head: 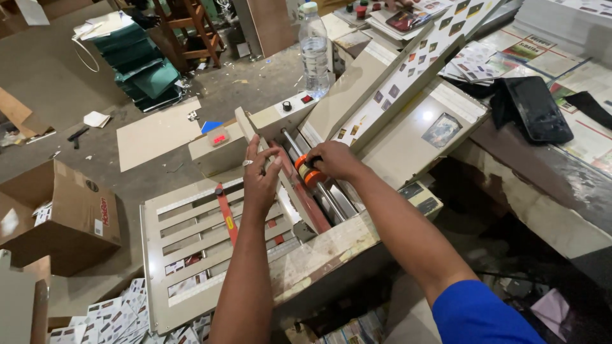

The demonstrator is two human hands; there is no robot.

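While the beige sheet-feeding machine (331, 242) is taking up most of the bench, the person is leaning over its middle, and the step in hand looks like setting the rollers rather than feeding stock. A long printed sheet (414, 67) is lying up the sloped feed table, and cut cards are showing through the slats of the delivery tray (185, 255) at the near left. The left hand (260, 173) is pressing flat, fingers spread wide, against the tilted guard plate (299, 185), gripping nothing. The right hand (335, 159) is closing around the orange roller collar (308, 171) on the steel shaft just beside that plate; I judge any next move would call for a small, careful slide or twist along the shaft. A brown cardboard box (70, 210) on the floor is standing open with a few cards at its edge, and a clear water bottle (315, 48), partly full, is standing behind the machine.
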